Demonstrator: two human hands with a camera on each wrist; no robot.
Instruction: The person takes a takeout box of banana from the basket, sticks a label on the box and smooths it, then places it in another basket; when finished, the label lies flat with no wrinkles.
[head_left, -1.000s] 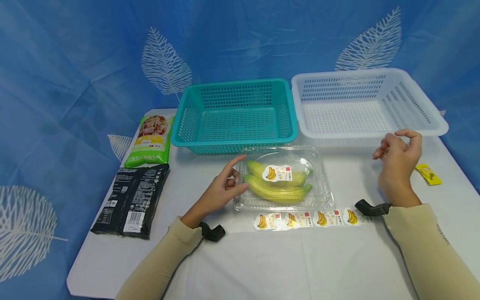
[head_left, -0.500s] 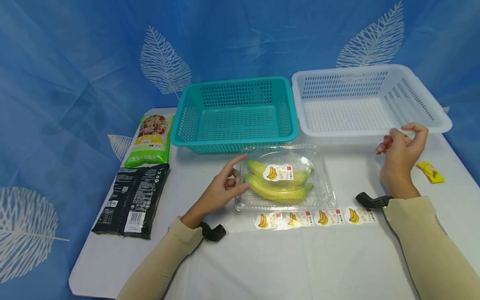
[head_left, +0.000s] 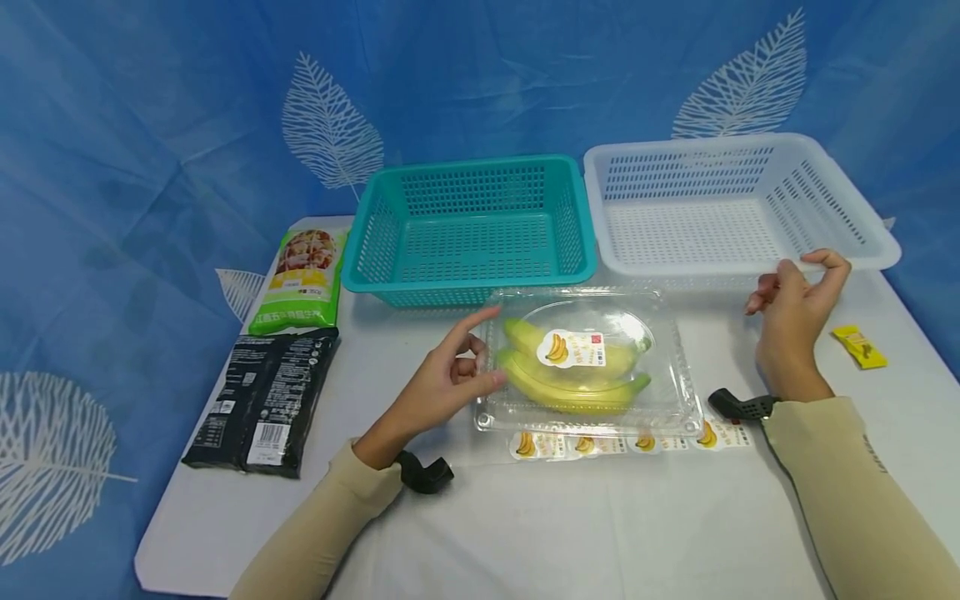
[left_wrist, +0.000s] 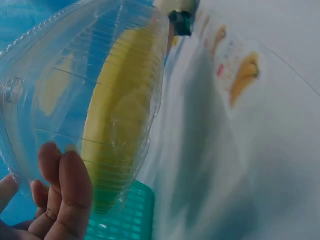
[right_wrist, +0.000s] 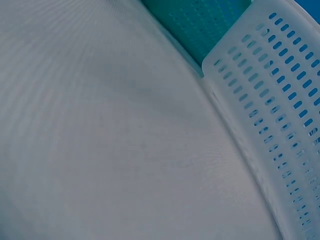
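My left hand [head_left: 442, 371] grips the left end of a clear plastic clamshell box [head_left: 667, 333], thumb in front and fingers behind. Through the lid show yellow bananas [head_left: 562, 379] with greenish tips, and a banana label [head_left: 573, 348] is on top. In the left wrist view the box [left_wrist: 30, 115] is held off the table, curled fingers [left_wrist: 75, 185] against its end wall. My right hand [head_left: 798, 312] pinches the front rim of the white basket [head_left: 757, 268] between thumb and forefinger. The right wrist view shows the basket's slotted wall [right_wrist: 270, 80] but not the hand.
A teal basket [head_left: 468, 287] stands left of the white one. Partly under the box lies a strip of banana labels [head_left: 720, 435]. At the left are a green food bag [head_left: 300, 287] and a black packet [head_left: 262, 400]; a small yellow packet [head_left: 860, 346] lies right.
The box of bananas has risen off the table in my left hand and now overlaps the label strip. My right hand has stayed at the white basket's rim.
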